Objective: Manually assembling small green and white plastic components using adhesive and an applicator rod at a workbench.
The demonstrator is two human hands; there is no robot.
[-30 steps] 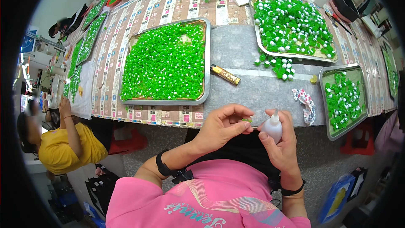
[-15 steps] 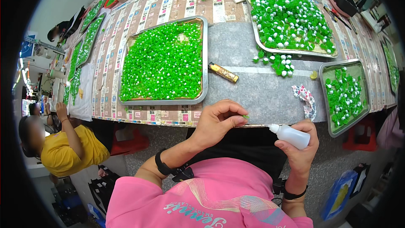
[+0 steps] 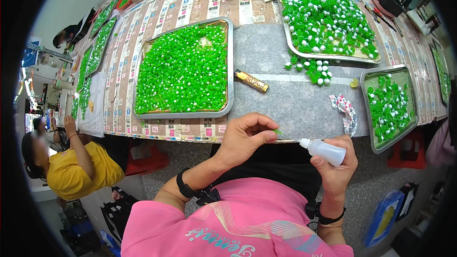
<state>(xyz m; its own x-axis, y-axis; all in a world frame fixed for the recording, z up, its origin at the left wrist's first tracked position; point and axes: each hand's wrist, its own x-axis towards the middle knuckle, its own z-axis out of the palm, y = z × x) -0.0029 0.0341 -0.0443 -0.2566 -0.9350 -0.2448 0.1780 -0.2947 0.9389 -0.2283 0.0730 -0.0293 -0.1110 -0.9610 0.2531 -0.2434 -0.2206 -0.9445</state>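
The left hand (image 3: 245, 139) pinches a small green piece (image 3: 279, 132) between thumb and fingers, by the near edge of the grey mat (image 3: 285, 102). The right hand (image 3: 336, 173) grips a white bottle (image 3: 327, 153), its nozzle pointing left, near the piece. Farther left, a lighter (image 3: 252, 81) lies beside a tray (image 3: 230, 66).

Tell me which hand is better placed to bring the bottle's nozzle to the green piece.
Probably the right hand: it already holds the squeeze bottle, whose nozzle points leftward toward the green piece. The left hand is occupied, pinching that piece.
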